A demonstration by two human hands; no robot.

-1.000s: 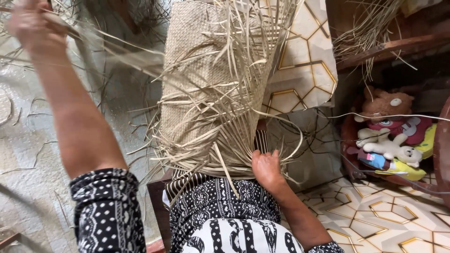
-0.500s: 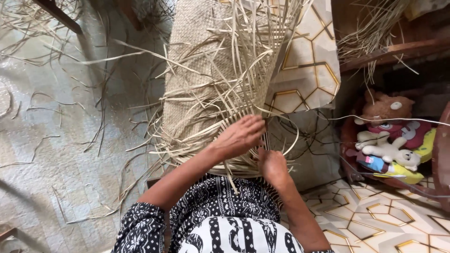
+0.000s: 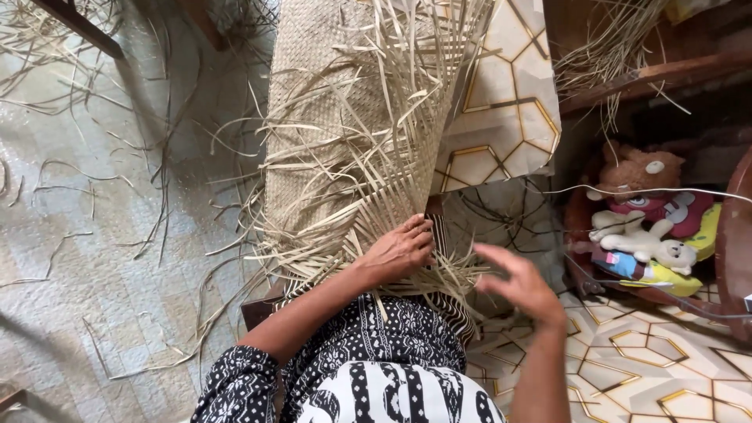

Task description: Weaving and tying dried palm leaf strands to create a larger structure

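Note:
A pale woven straw mat hangs over my lap, its near edge breaking into many loose dry strips. My left hand lies flat on the loose strips at the mat's near edge, fingers pressing them down. My right hand hovers to the right of the mat, fingers spread, holding nothing, slightly blurred. My black and white patterned clothing fills the bottom of the view.
Loose straw strips lie scattered on the pale floor at left. A hexagon-patterned sheet lies behind the mat. Stuffed toys sit at right under a wooden shelf holding more straw. A thin white cord crosses at right.
My left arm came down from high at the left onto the mat's loose edge. My right hand lifted off the strips and moved out to the right.

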